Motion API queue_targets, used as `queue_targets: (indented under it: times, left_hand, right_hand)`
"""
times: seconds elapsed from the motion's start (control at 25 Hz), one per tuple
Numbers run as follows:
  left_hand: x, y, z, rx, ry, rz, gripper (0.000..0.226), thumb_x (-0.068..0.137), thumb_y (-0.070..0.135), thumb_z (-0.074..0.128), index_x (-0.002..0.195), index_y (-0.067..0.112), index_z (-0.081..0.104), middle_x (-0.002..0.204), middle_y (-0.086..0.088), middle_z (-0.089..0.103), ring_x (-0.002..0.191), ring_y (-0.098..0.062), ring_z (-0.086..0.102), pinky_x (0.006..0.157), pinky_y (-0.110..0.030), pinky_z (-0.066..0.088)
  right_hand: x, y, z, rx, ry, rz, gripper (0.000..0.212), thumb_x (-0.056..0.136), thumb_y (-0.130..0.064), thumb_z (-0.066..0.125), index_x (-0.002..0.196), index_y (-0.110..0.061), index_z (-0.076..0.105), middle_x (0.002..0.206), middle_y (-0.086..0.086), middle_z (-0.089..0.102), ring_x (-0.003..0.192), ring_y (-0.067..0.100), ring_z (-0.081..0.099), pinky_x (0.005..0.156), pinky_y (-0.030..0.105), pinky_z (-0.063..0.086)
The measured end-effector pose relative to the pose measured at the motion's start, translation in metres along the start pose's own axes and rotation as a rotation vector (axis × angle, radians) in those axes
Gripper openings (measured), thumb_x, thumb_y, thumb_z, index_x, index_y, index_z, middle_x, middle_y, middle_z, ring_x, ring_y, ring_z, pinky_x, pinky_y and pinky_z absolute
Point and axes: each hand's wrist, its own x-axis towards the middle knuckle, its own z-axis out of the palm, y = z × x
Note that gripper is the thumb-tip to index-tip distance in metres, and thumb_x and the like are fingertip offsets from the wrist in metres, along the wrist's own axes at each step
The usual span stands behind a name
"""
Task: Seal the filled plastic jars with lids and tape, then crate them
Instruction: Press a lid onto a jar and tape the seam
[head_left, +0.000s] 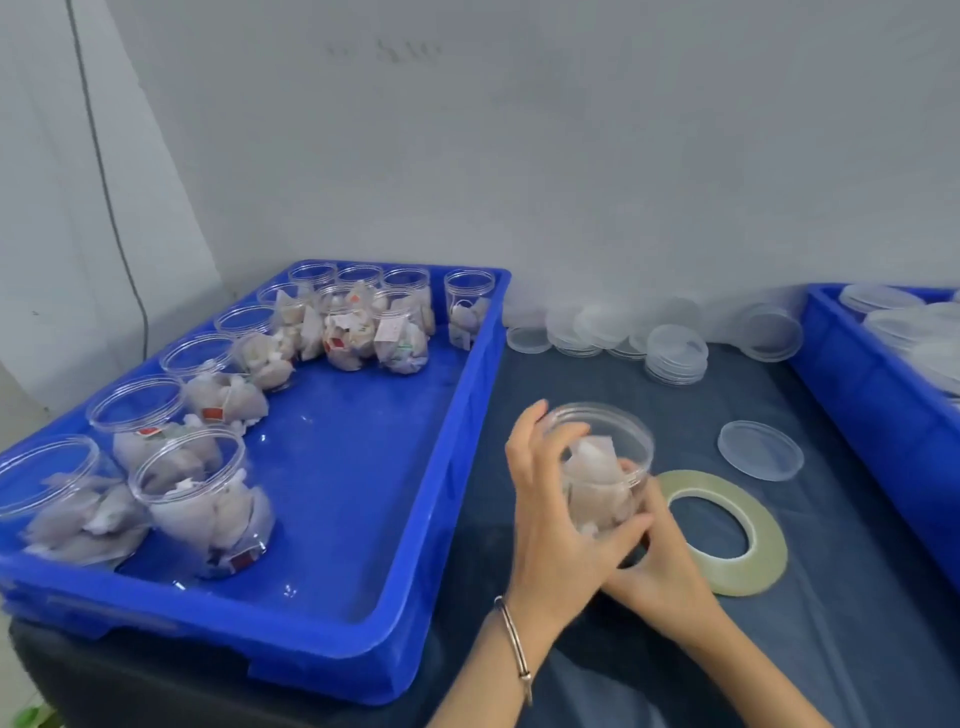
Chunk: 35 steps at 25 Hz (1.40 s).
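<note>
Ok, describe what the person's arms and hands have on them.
Both forearms are bare, with no sleeves in view and no gloves. The left hand has a thin silver-coloured bangle on its wrist. The right hand shows no jewellery in this view.

legible text: none | wall (519, 130): faint smudged marks at 12 o'clock, unreadable | sachets in jars (358, 332) at 10 o'clock: red and white tags seen, print too blurred to be read
</note>
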Motion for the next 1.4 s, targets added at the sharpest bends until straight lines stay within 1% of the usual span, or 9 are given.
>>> queue_targets:
  times: [0.12, 0.28, 0.4, 0.52, 0.88, 0.96, 1.08, 1.2, 1.4]
  left_hand:
    - [-0.017, -0.021, 0.014, -0.197, -0.047, -0.289, 0.115, 0.057, 0.015, 0.089, 0.138, 0.050, 0.015, 0.143, 0.017, 0.033, 0.131, 0.009, 0.033, 0.106, -0.012, 0.032]
    - [-0.022, -0.038, 0.033, -0.248, -0.103, -0.341, 0.101, 0.055, 0.014, 0.089, 0.133, 0.044, 0.032, 0.129, 0.023, 0.047, 0.126, 0.007, 0.042, 0.099, -0.008, 0.036]
    - [-0.017, -0.042, 0.048, -0.277, -0.125, -0.342, 0.095, 0.056, 0.009, 0.089, 0.130, 0.039, 0.037, 0.128, 0.019, 0.048, 0.124, 0.002, 0.045, 0.098, -0.009, 0.036]
    - [-0.011, -0.047, 0.057, -0.306, -0.183, -0.332, 0.096, 0.054, 0.017, 0.090, 0.128, 0.048, 0.037, 0.126, 0.024, 0.047, 0.124, 0.001, 0.045, 0.097, -0.008, 0.036]
    - [0.001, -0.056, 0.070, -0.302, -0.261, -0.382, 0.101, 0.053, 0.023, 0.090, 0.129, 0.055, 0.031, 0.124, 0.013, 0.051, 0.123, -0.002, 0.046, 0.101, -0.019, 0.041]
    - [0.000, -0.057, 0.070, -0.301, -0.258, -0.390, 0.101, 0.053, 0.024, 0.090, 0.129, 0.055, 0.032, 0.124, 0.012, 0.052, 0.122, -0.004, 0.048, 0.102, -0.024, 0.043]
    - [0.000, -0.057, 0.070, -0.289, -0.265, -0.403, 0.100, 0.053, 0.023, 0.090, 0.129, 0.054, 0.033, 0.124, 0.010, 0.053, 0.122, -0.006, 0.050, 0.104, -0.030, 0.043]
    - [0.000, -0.058, 0.067, -0.311, -0.305, -0.396, 0.101, 0.052, 0.023, 0.089, 0.134, 0.044, 0.034, 0.125, 0.003, 0.054, 0.121, -0.013, 0.052, 0.104, -0.037, 0.043]
    - [-0.001, -0.059, 0.065, -0.311, -0.344, -0.378, 0.098, 0.051, 0.025, 0.088, 0.132, 0.037, 0.036, 0.125, 0.004, 0.054, 0.121, -0.011, 0.051, 0.101, -0.028, 0.044]
  right_hand:
    - [-0.011, 0.014, -0.013, -0.079, -0.078, 0.073, 0.079, 0.069, -0.004, 0.081, 0.131, -0.029, 0.039, 0.122, -0.018, 0.059, 0.116, 0.006, 0.057, 0.087, 0.013, 0.045]
    - [-0.001, 0.011, -0.062, -0.352, -0.205, -0.024, 0.086, 0.073, -0.018, 0.077, 0.143, -0.032, 0.029, 0.141, -0.030, 0.038, 0.131, -0.007, 0.036, 0.100, 0.005, 0.029]
    - [0.012, 0.026, -0.109, -0.527, -0.027, -0.049, 0.062, 0.081, -0.030, 0.063, 0.139, -0.029, 0.039, 0.145, -0.018, 0.038, 0.133, -0.004, 0.033, 0.106, 0.010, 0.024]
    - [0.028, 0.056, -0.157, -0.822, 0.240, 0.372, 0.043, 0.099, -0.026, 0.038, 0.142, -0.019, 0.041, 0.150, -0.001, 0.035, 0.141, 0.016, 0.025, 0.114, 0.032, 0.021]
    - [0.005, 0.046, -0.192, -1.261, 0.117, 0.675, 0.017, 0.099, -0.025, 0.043, 0.091, -0.013, 0.053, 0.100, 0.003, 0.050, 0.102, 0.025, 0.048, 0.079, 0.040, 0.045]
    - [0.004, 0.033, -0.186, -1.159, 0.306, 0.598, 0.022, 0.099, -0.018, 0.040, 0.081, -0.007, 0.048, 0.092, 0.009, 0.053, 0.081, 0.026, 0.050, 0.067, 0.040, 0.042]
    - [0.028, -0.011, -0.170, -0.039, 0.815, 0.448, 0.029, 0.101, -0.019, 0.035, 0.078, -0.012, 0.049, 0.074, 0.003, 0.049, 0.057, 0.015, 0.046, 0.056, 0.031, 0.043]
    - [0.056, -0.037, -0.139, 0.962, 0.594, 0.564, 0.032, 0.099, -0.013, 0.036, 0.072, -0.014, 0.052, 0.053, -0.008, 0.037, 0.038, 0.004, 0.034, 0.038, 0.016, 0.041]
    - [0.076, -0.032, -0.090, -0.108, 0.395, 0.626, 0.025, 0.101, -0.028, 0.038, 0.097, -0.015, 0.058, 0.081, 0.007, 0.057, 0.066, 0.015, 0.053, 0.057, 0.028, 0.044]
